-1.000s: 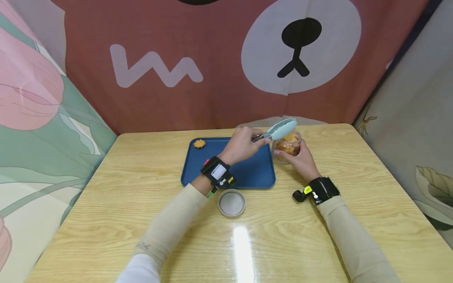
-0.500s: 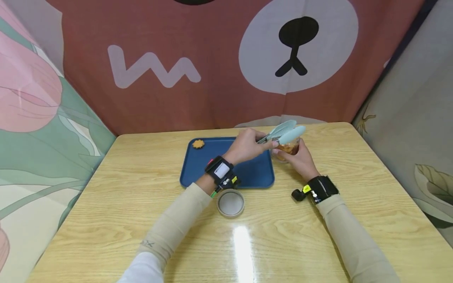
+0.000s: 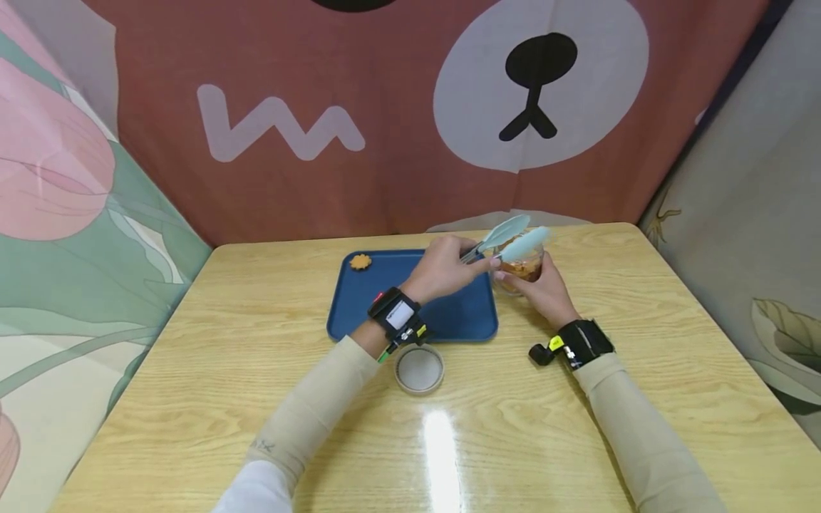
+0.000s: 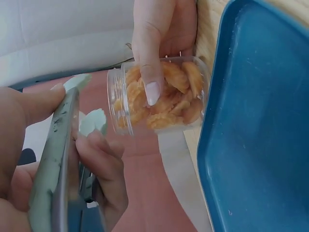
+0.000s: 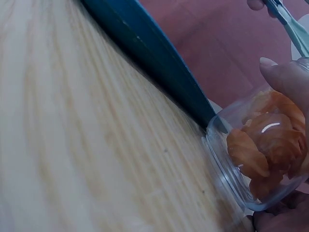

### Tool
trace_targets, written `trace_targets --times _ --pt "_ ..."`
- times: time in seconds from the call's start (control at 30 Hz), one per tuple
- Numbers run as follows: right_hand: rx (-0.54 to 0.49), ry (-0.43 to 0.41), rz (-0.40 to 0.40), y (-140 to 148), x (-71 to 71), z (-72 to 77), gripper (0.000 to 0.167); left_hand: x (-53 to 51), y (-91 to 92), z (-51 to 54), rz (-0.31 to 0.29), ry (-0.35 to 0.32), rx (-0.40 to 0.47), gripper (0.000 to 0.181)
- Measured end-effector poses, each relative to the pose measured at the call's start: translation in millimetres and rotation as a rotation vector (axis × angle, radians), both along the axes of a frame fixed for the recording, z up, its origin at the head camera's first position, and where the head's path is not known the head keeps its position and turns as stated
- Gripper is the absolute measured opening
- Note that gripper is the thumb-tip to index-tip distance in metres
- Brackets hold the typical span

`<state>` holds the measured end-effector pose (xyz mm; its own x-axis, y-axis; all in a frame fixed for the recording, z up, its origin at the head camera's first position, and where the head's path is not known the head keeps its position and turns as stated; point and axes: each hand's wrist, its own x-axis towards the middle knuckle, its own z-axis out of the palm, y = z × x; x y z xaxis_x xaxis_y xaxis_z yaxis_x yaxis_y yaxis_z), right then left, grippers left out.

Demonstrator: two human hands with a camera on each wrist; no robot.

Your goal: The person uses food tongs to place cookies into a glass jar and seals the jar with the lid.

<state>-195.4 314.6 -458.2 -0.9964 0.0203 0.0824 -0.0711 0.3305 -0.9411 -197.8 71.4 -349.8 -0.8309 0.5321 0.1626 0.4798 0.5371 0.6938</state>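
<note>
In the head view, my left hand (image 3: pixel 442 269) grips a pair of tongs (image 3: pixel 524 244) with pale blue-green tips. Those tips stand spread apart over the mouth of a clear jar (image 3: pixel 527 270), with nothing seen between them. My right hand (image 3: pixel 548 293) holds that jar round its side, at the tray's right edge. Scalloped orange-brown snack pieces (image 4: pixel 166 118) fill much of the jar, as the left wrist view shows. The right wrist view has the jar's base (image 5: pixel 236 186) down on the table, thumb across the side. One flower-shaped snack piece (image 3: pixel 360 262) lies on the tray's far left corner.
The blue tray (image 3: pixel 359 313) lies on the wooden table (image 3: pixel 256 335) under my left hand. A round lid (image 3: pixel 420 370) sits just in front of the tray. Behind the table hangs a brown printed cloth (image 3: pixel 385 192); patterned cloths hang at both sides.
The tongs' tips were together a second ago and have spread apart. My left hand has shifted slightly right and down. The right hand and jar have stayed in place.
</note>
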Motion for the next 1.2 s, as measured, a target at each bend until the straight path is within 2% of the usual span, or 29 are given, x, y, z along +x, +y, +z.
trace_targets --times 0.2,0.43,0.6,0.9,1.07,1.2 --pt "0.047 0.001 -0.019 -2.3 3.6 2.5 0.103 1.3 -15.5 1.3 0.07 -0.013 0.016 0.036" --pt "0.067 -0.021 -0.024 -3.1 3.6 3.3 0.106 0.7 -41.6 6.5 0.139 -0.023 0.008 0.06" --pt "0.067 -0.027 -0.018 -1.2 3.9 2.5 0.107 -0.7 -63.4 7.7 0.16 0.006 0.031 0.053" --pt "0.071 -0.039 -0.014 -1.9 3.2 3.6 0.105 -1.8 -112.3 9.5 0.258 0.077 0.034 0.041" --pt "0.069 -0.041 -0.013 -2.9 3.4 5.0 0.104 -0.8 -135.6 7.6 0.295 0.067 0.038 0.042" --pt "0.066 -0.037 -0.013 -3.8 3.9 4.3 0.103 0.3 -150.2 1.5 0.331 0.059 0.039 0.045"
